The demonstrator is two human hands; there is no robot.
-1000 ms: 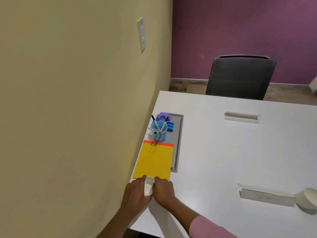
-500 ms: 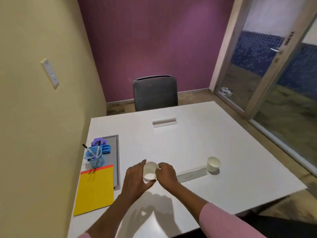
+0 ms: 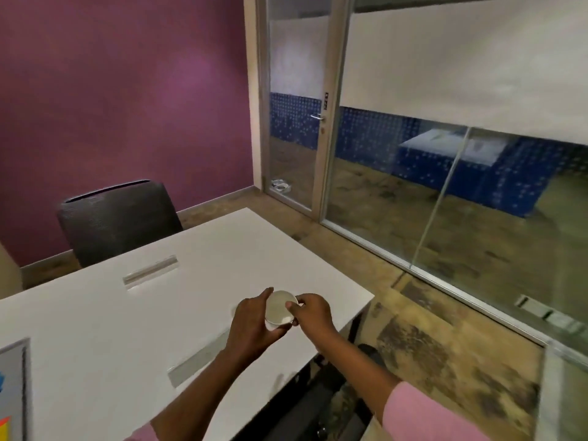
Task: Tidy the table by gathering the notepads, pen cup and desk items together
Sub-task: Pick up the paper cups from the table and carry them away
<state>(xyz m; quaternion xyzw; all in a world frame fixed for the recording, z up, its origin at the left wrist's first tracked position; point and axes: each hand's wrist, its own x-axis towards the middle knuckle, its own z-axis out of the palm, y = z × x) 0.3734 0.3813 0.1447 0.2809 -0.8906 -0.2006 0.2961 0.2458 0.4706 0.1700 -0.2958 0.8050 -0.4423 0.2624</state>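
Two hands on one white paper cup point(image 3: 280, 308): my left hand point(image 3: 251, 326) cradles it, right hand point(image 3: 313, 313) pinches its rim, mouth facing me, above the table's point(image 3: 95, 329) right edge.

White cup point(image 3: 280, 308) (open side up) between left hand point(image 3: 251, 323), right hand point(image 3: 313, 313).

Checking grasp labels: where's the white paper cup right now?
In the head view the white paper cup sits centre frame, held between the left hand and right hand, over the white table near its right edge.
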